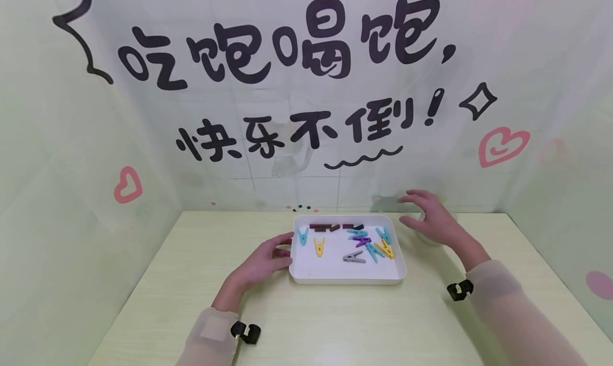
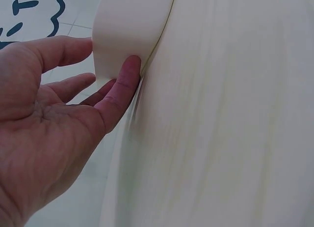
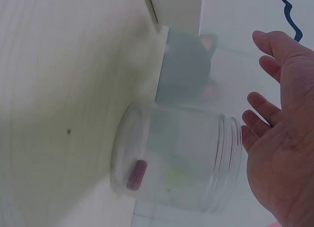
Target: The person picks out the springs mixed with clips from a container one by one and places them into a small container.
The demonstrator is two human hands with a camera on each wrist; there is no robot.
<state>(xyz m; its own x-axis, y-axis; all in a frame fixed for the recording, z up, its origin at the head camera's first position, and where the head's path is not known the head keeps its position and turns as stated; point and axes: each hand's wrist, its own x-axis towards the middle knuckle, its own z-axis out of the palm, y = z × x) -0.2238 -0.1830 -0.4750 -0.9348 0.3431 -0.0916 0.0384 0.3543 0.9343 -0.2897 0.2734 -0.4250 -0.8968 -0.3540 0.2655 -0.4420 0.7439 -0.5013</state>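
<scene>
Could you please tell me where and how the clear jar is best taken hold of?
I would grip the clear jar round its body, below the threaded neck, coming from the right: it stands upright, the white tray lies to its left, and the right hand is close to its rim.

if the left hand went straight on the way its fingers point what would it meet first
The white tray, at its left side. The fingertips of the left hand look right against it, though firm contact is hard to confirm.
</scene>
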